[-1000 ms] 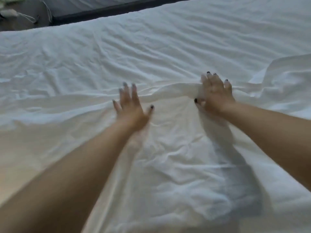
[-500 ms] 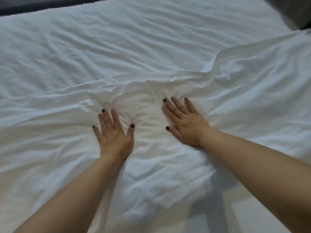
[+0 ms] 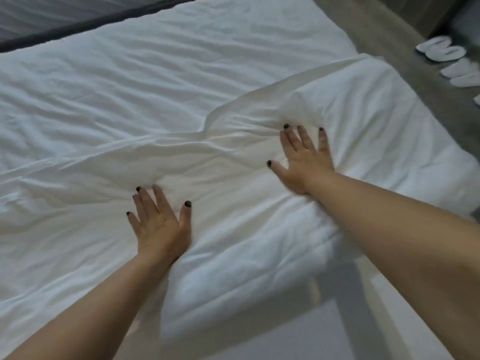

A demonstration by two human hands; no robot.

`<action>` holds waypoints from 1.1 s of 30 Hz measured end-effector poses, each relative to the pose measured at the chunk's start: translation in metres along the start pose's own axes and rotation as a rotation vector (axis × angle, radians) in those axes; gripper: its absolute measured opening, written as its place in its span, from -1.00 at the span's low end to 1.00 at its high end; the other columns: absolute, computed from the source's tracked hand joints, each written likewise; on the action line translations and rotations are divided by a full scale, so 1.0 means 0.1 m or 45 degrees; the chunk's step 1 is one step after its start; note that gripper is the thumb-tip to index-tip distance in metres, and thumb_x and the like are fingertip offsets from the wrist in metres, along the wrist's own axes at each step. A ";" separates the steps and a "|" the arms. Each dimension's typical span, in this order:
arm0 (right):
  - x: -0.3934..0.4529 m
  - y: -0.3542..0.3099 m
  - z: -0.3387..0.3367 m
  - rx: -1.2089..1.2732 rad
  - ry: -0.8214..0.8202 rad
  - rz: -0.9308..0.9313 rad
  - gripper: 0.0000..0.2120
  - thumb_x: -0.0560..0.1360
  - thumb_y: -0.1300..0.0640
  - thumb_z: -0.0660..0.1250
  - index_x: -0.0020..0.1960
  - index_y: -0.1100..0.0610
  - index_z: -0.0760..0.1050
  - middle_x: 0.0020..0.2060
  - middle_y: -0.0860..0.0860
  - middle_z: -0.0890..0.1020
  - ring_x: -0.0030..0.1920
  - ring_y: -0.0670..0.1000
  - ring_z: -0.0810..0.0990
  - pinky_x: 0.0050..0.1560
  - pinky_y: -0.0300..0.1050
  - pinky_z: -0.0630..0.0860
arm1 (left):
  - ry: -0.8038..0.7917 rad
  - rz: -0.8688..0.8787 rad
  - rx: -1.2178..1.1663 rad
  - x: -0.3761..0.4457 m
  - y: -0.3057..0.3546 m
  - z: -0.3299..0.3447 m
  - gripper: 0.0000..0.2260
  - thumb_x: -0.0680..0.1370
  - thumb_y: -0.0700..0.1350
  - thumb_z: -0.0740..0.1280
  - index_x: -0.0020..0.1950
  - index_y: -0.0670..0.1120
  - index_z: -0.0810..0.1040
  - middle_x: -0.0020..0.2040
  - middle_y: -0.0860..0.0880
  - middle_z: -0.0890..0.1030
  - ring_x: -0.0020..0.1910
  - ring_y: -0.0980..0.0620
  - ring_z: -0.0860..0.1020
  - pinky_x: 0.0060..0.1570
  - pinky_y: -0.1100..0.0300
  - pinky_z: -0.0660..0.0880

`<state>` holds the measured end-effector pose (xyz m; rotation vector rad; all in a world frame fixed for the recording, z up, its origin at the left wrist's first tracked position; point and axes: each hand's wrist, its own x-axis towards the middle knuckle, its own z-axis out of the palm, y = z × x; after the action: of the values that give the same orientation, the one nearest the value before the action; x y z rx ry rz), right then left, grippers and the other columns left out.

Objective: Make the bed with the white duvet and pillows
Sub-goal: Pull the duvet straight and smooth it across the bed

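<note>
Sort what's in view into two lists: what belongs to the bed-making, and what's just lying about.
Part of the job:
white duvet, folded edge across the bed
bed sheet
left hand, flat on the duvet
right hand, flat on the duvet

Lying about:
white slippers on the floor

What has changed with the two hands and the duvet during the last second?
Both hands slid across the white duvet: the right hand went out toward the bed's right side, the left hand came back nearer the person, so they now lie wider apart. The view turned right, so white slippers on the floor now show. Unchanged: both palms flat with fingers spread, gripping nothing; the duvet is still creased.
</note>
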<state>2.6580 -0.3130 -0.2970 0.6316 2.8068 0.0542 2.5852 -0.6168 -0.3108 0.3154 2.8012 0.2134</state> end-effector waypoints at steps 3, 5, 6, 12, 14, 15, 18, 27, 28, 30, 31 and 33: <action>-0.15 0.86 0.10 0.000 -0.006 0.093 -0.22 0.53 -0.37 -0.28 0.58 0.07 -0.31 0.56 -0.03 -0.28 0.54 0.00 -0.34 0.45 0.27 -0.39 | 0.006 -0.092 -0.036 -0.09 0.73 0.08 -0.25 0.61 0.28 -0.07 0.59 -0.17 -0.26 0.58 -0.21 -0.27 0.57 -0.17 -0.26 0.51 -0.20 -0.22; -0.25 1.34 0.14 0.026 -0.036 0.156 -0.23 0.53 -0.37 -0.27 0.57 0.04 -0.33 0.55 -0.05 -0.29 0.54 0.00 -0.32 0.45 0.30 -0.35 | -0.012 -0.130 -0.044 -0.11 1.26 0.13 -0.23 0.60 0.30 -0.05 0.60 -0.16 -0.24 0.58 -0.21 -0.26 0.57 -0.19 -0.25 0.49 -0.25 -0.20; -0.29 1.53 0.15 0.057 -0.069 0.203 -0.23 0.53 -0.38 -0.26 0.57 0.03 -0.34 0.55 -0.06 -0.30 0.54 0.00 -0.31 0.45 0.30 -0.33 | -0.045 -0.113 -0.031 -0.14 1.52 0.16 -0.21 0.59 0.33 -0.06 0.59 -0.14 -0.26 0.58 -0.21 -0.27 0.56 -0.19 -0.26 0.48 -0.28 -0.21; -0.41 2.29 0.22 0.243 -0.180 0.343 -0.24 0.55 -0.37 -0.17 0.58 0.00 -0.28 0.56 -0.01 -0.28 0.55 0.04 -0.28 0.50 0.24 -0.23 | -0.182 0.328 0.046 -0.61 2.64 0.56 -0.15 0.49 0.44 -0.17 0.55 -0.06 -0.40 0.54 -0.14 -0.43 0.51 -0.16 -0.43 0.35 -0.38 -0.37; -0.45 2.45 0.23 0.309 -0.217 0.413 -0.24 0.54 -0.39 -0.12 0.58 -0.03 -0.26 0.57 0.01 -0.24 0.56 0.08 -0.27 0.49 0.24 -0.26 | -0.177 0.304 0.045 -0.69 2.77 0.64 -0.14 0.49 0.42 -0.17 0.55 -0.09 -0.41 0.52 -0.14 -0.46 0.49 -0.15 -0.47 0.35 -0.38 -0.40; -0.46 2.55 0.23 0.342 -0.218 0.461 -0.25 0.54 -0.39 -0.10 0.58 -0.05 -0.23 0.57 0.02 -0.22 0.56 0.09 -0.24 0.48 0.25 -0.25 | -0.166 0.279 0.050 -0.69 2.82 0.66 -0.15 0.51 0.41 -0.15 0.55 -0.11 -0.41 0.52 -0.15 -0.47 0.49 -0.15 -0.48 0.36 -0.38 -0.39; -0.47 2.90 0.25 0.489 -0.267 0.578 -0.25 0.53 -0.39 -0.01 0.58 -0.09 -0.14 0.58 0.07 -0.11 0.56 0.15 -0.10 0.49 0.24 -0.14 | -0.182 0.214 0.023 -0.72 2.96 0.65 -0.16 0.54 0.37 -0.12 0.56 -0.14 -0.36 0.54 -0.19 -0.42 0.51 -0.18 -0.43 0.40 -0.39 -0.32; -0.30 3.94 0.88 1.057 -0.238 0.997 -0.27 0.56 -0.28 0.13 0.49 0.25 0.22 0.47 0.23 0.27 0.43 0.26 0.29 0.42 0.08 0.25 | -0.157 0.358 -0.022 -0.74 4.06 0.92 -0.15 0.52 0.43 -0.13 0.54 -0.08 -0.42 0.50 -0.27 -0.47 0.47 -0.20 -0.50 0.36 -0.40 -0.38; -0.25 4.04 0.96 1.114 -0.251 1.017 -0.27 0.55 -0.27 0.17 0.50 0.24 0.22 0.47 0.22 0.27 0.43 0.25 0.29 0.41 0.07 0.26 | -0.120 0.336 0.008 -0.68 4.16 1.00 -0.13 0.50 0.45 -0.13 0.55 -0.07 -0.41 0.50 -0.28 -0.46 0.47 -0.20 -0.49 0.35 -0.42 -0.38; -0.13 4.23 1.10 1.277 -0.248 1.036 -0.24 0.50 -0.29 0.24 0.50 0.19 0.23 0.46 0.19 0.32 0.41 0.23 0.34 0.40 0.09 0.30 | -0.059 0.253 0.063 -0.54 4.30 1.13 -0.11 0.47 0.49 -0.17 0.56 -0.05 -0.39 0.51 -0.28 -0.42 0.49 -0.20 -0.45 0.34 -0.46 -0.35; -0.04 4.33 1.18 1.382 -0.259 1.030 -0.22 0.47 -0.32 0.28 0.49 0.17 0.25 0.43 0.17 0.36 0.37 0.22 0.39 0.38 0.11 0.33 | -0.034 0.208 0.077 -0.48 4.34 1.17 -0.10 0.46 0.50 -0.18 0.56 -0.04 -0.38 0.52 -0.28 -0.41 0.50 -0.20 -0.44 0.33 -0.47 -0.34; 0.16 4.52 1.34 1.647 -0.361 1.046 -0.09 0.31 -0.43 0.36 0.45 0.13 0.33 0.36 0.12 0.46 0.29 0.19 0.49 0.31 0.16 0.42 | 0.025 0.129 0.085 -0.41 4.44 1.22 -0.10 0.45 0.51 -0.17 0.56 -0.03 -0.39 0.53 -0.27 -0.39 0.52 -0.19 -0.41 0.32 -0.46 -0.33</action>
<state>2.8672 0.1001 -0.3880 1.7678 1.7948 -1.5810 2.7482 -0.1851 -0.3332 0.4736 2.8191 0.1467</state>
